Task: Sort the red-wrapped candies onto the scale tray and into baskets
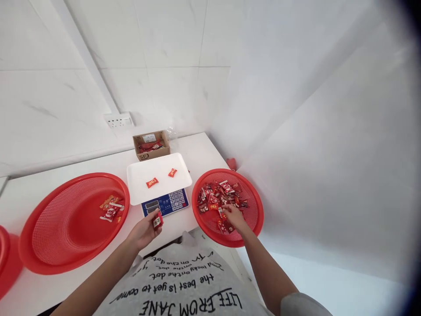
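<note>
My left hand (143,231) is closed around a small red wrapped snack packet (158,220), just in front of the scale. Down in the right red basket (259,199), my right hand (234,217) has its fingers pinched at a red-and-white snack packet (220,212) among a loose pile of red packets (210,193). Between the hands stands a digital scale (167,205) with a blue keypad. Its white tray (138,173) carries an orange-red packet (152,182) and another orange-red packet (172,172), lying apart.
A larger red basket (49,263) on the left holds several packets (112,210) at its right side. Behind the scale, a cardboard box (153,153) contains more red packets. Another red container (9,263) is cut off at the left edge. A wall socket (118,120) sits above the white table (194,147).
</note>
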The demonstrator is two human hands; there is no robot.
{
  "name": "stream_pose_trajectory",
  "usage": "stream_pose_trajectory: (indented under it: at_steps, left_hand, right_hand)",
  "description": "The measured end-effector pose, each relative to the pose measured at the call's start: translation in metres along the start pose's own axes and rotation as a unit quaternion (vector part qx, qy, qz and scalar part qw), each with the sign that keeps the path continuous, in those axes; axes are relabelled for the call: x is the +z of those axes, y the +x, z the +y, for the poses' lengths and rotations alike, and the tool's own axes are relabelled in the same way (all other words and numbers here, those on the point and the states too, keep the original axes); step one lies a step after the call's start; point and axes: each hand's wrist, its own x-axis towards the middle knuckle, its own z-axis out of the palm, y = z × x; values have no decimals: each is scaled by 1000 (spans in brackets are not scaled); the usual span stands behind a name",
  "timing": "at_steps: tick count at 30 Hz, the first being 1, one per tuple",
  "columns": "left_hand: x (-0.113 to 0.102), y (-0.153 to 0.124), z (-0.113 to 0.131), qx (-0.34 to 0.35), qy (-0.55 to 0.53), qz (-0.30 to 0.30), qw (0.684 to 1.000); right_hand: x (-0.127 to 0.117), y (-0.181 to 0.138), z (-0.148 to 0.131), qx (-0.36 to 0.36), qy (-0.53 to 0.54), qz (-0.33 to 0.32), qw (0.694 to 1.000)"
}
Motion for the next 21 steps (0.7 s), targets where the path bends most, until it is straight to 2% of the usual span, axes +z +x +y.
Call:
stream_pose_trajectory:
  at_steps: [3, 8, 12, 16, 21]
  left_hand:
    - [1, -4, -4, -16, -4, -12, 1000]
    - [5, -5, 7, -7, 25, -12, 1000]
    - [5, -5, 12, -15, 42, -20, 999]
    - [2, -6, 7, -42, 38, -16, 998]
    - [7, -4, 6, -44, 35, -1, 998]
  right_hand:
    - [-11, -2, 18, 13, -84, 25, 996]
    - [1, -1, 17, 5, -170, 55, 984]
    - [17, -4, 15, 16, -215, 65, 974]
    - [27, -9, 21, 53, -250, 48, 966]
    - [20, 4, 23, 54, -269, 44, 961]
